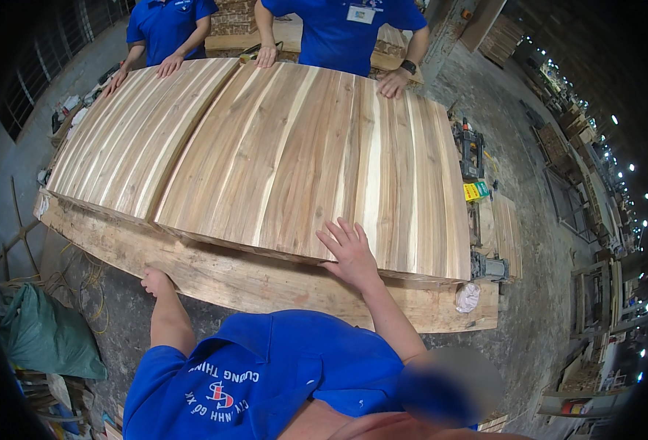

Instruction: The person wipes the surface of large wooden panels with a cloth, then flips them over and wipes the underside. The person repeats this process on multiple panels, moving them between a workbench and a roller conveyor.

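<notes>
Two stacks of striped wooden panels lie side by side, a left stack (122, 139) and a wider right stack (280, 161), with a narrow gap between them. My right hand (349, 253) rests on the near edge of the right stack, fingers spread over the top panel. Lower and to the left, my left hand (156, 281) is curled closed by the near edge of the wooden worktable (265, 282). Its fingertips are hidden, so what it holds, if anything, does not show.
Across the stacks, two people in blue shirts, one left (166, 33) and one right (338, 37), rest their hands on the panels' far edges. Power tools (473, 150) and a green-yellow box (476, 191) sit along the right side. A green sack (45, 334) stands at lower left.
</notes>
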The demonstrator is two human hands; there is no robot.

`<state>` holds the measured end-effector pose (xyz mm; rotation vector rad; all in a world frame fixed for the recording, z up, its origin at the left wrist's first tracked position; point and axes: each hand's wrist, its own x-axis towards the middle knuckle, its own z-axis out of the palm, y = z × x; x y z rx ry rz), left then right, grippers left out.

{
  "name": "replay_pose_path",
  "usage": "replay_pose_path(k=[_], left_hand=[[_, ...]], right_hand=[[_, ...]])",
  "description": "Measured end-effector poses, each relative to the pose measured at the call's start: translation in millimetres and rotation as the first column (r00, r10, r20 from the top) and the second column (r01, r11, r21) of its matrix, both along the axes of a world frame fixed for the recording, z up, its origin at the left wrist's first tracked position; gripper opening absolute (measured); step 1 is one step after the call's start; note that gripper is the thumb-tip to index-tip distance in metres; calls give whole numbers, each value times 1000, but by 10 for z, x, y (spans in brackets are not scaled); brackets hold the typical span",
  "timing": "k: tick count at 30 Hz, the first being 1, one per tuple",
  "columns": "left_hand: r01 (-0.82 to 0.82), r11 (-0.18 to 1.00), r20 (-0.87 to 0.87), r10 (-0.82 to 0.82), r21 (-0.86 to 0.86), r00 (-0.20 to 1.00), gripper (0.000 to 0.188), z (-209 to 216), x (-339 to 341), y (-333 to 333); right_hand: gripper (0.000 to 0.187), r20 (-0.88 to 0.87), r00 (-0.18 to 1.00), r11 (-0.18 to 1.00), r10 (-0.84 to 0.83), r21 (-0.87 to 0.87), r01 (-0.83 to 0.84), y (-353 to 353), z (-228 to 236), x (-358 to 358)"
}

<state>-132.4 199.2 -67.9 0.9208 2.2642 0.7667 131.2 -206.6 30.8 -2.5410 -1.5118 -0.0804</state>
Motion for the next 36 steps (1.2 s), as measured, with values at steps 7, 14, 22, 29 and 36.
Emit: replay_pose_path(k=[7,14,22,29,36], left_hand=[[15,1000,18,-15,-5,1000,68,-3,-15,11],[2,1000,75,-3,15,997,69,14,37,-39],[-46,999,88,46,-3,995,63,95,50,-82],[288,944,-253,-321,-160,913,43,89,38,-133],[307,923,-302,-368,-230,879,44,99,67,-64]], right_hand=[[76,-2,1000,1000,-1,12,1,7,-5,6],[77,23,1000,999,5,42,-6,-27,-14,-4],[73,-5,999,983,49,176,-48,-45,-19,38],[73,69,997,971,36,233,-51,-67,-82,48],[69,73,997,971,35,234,-52,-97,-98,59]])
